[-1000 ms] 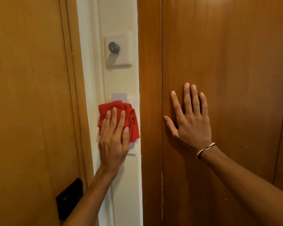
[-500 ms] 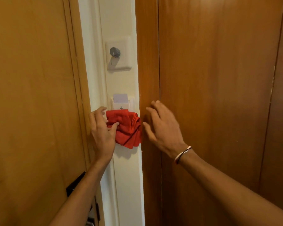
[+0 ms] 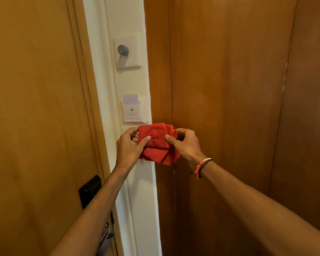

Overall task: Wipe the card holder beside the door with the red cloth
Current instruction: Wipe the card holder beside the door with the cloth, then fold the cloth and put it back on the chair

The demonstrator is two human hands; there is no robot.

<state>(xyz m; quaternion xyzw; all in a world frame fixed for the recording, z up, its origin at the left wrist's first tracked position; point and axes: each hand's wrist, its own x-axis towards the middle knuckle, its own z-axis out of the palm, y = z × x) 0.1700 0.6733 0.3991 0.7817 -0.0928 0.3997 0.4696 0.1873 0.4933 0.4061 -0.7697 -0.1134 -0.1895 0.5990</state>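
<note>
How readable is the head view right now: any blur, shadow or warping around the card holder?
Head view: card holder sharp enough, its print too small to read; dial casts a soft shadow downward; wide-angle bends the door frame; red cloth crisp between both hands.

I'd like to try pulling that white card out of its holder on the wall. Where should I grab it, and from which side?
Pinch the strip of the white card that sticks up above the card holder, coming from above. Only that top edge shows; the rest sits down inside the slot, so it likely slides straight up. Both the left hand and right hand hold the red cloth just below.
</note>
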